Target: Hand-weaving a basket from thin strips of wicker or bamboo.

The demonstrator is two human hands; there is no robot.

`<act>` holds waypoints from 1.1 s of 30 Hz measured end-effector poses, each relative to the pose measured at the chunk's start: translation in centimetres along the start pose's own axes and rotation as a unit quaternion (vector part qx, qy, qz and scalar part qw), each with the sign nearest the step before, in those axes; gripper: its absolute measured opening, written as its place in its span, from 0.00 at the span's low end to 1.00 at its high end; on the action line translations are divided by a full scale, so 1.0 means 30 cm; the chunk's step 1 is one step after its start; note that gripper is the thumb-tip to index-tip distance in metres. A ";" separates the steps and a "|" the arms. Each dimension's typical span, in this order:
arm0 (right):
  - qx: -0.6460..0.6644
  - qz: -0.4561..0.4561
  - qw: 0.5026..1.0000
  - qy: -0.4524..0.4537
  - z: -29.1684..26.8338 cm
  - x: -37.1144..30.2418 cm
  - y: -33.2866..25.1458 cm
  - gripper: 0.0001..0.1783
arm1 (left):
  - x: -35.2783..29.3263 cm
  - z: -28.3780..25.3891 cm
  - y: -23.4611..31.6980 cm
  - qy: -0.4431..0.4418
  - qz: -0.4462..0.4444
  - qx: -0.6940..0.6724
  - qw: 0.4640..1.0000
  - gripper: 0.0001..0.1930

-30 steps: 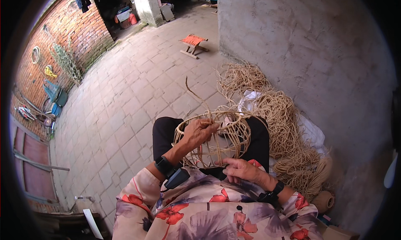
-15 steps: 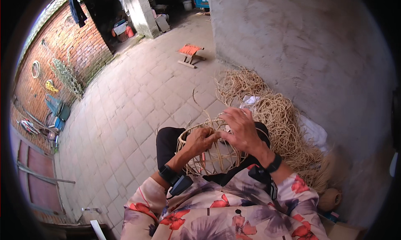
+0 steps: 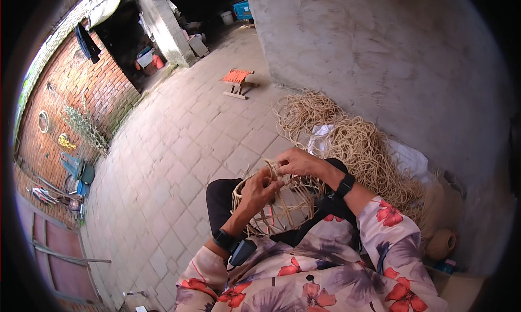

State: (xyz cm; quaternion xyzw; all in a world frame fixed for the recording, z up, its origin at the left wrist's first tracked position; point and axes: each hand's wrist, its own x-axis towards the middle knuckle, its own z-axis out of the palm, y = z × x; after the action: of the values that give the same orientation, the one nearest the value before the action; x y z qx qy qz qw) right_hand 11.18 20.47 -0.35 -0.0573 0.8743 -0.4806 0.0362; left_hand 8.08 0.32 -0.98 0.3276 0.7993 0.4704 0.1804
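L hand (image 3: 257,191) & R hand (image 3: 296,162), fingers pinching tan round openwork cord basket (image 3: 298,214) at rim, may warp it w/ uneven pull.

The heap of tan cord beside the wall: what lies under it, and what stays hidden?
White sheet-like material shows from under the heap of tan cord along its right, and another white patch near its left edge. Whatever else lies beneath is covered.

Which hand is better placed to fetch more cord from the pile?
Probably the right hand: it is nearer the cord pile, which lies on the person's right. Both are at the basket, and the left hand is farther left.
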 end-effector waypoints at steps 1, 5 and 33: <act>0.012 -0.018 1.000 0.002 0.002 0.011 0.018 0.11 | -0.004 0.002 0.005 -0.029 -0.024 -0.084 0.996 0.13; -0.025 0.033 0.986 -0.164 0.030 0.062 0.075 0.10 | -0.012 -0.006 0.030 -0.029 -0.015 -0.025 0.999 0.14; -0.273 -0.151 0.907 0.283 0.238 -0.269 -0.185 0.14 | 0.012 -0.067 0.052 -0.185 -0.063 -0.246 0.949 0.09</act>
State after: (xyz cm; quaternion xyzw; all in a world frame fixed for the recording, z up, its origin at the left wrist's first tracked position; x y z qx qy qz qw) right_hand 20.38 12.64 0.58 -0.0582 0.9257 -0.2187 -0.3030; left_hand 7.16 -0.17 1.37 0.3032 0.6306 0.5711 0.4292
